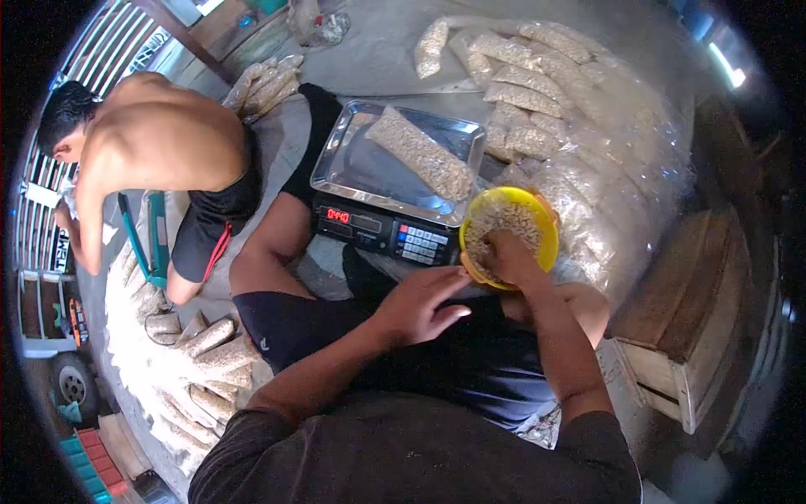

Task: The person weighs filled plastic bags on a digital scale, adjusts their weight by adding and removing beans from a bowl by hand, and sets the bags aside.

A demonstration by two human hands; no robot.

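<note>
My right hand [509,257] is down in a yellow bowl [550,227], its fingers bunched into small pale pieces [504,220] that look like chopped dry snack or nuts. Its fingertips are buried among them. My left hand [424,304] is open, fingers stretched toward the bowl's near left rim, thumb apart, holding nothing. Beside the bowl stands a digital scale [378,233] with lit red digits and a shiny metal tray [336,160] on top. A filled clear plastic bag [421,155] of similar pale pieces lies slantwise on the tray.
Many filled bags [525,88] are heaped at the back right; more bags [201,370] lie on the floor at left. A shirtless person [159,134] bends over near a teal tool [155,239], possibly a bag sealer. A wooden box [680,353] stands at right.
</note>
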